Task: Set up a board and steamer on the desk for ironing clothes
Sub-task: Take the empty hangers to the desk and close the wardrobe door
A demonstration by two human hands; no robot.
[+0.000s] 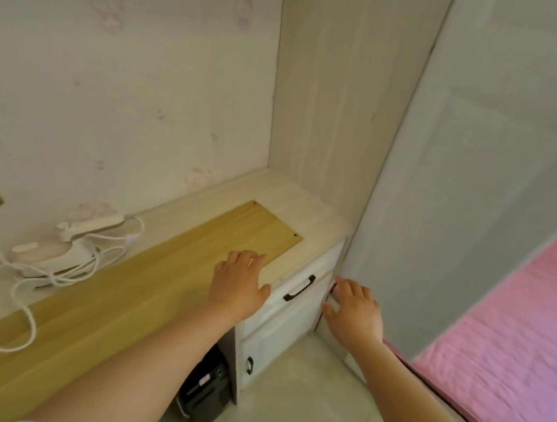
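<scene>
— Forearms first, both bare, reaching in from six o'clock. What is the left hand (pixel 237 283) doing?
— It lies flat, fingers straight and a little spread, palm down on the board (pixel 119 297) near that board's far-right end.
— And the board itself?
— Long, yellowish wood, lying flat along the pale desk (pixel 318 208), running from eight o'clock toward one o'clock, with small screw holes at its far corners.
— Right hand (pixel 354 311)?
— At four o'clock from the left one, off the desk's end, fingers loosely spread and holding nothing. Its fingertips are close to the side of the white drawer unit (pixel 295 301); I cannot tell whether they touch.
— Where is the steamer (pixel 52 253)?
— On the desk at nine o'clock, between board and wall, cream-coloured, just beside the board's far edge. Its white cord (pixel 7 290) loops over the board and coils round the steamer's base.
— Anything else?
— Black handle (pixel 299 287) on the drawer front, and a pink bed cover (pixel 508 352) at three o'clock
</scene>
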